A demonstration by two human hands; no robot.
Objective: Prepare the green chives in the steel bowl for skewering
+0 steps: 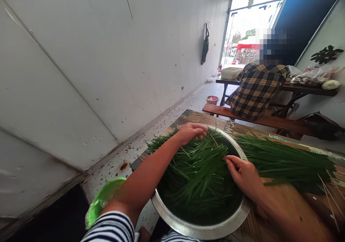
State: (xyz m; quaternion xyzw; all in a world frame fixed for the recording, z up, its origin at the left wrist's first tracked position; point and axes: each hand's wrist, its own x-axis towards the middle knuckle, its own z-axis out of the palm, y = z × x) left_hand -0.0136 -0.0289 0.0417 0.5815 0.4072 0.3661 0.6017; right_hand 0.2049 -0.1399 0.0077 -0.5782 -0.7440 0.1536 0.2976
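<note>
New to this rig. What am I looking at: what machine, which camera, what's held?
No machine: these are a person's bare hands, seen from a camera worn on their head, looking forward and down. The right hand pinches a thin stick partly hidden among green leaves in a metal bowl. The left hand is near the stick's other end; contact is unclear. On the table lie more leaves and loose sticks. Another person sits beyond.
</note>
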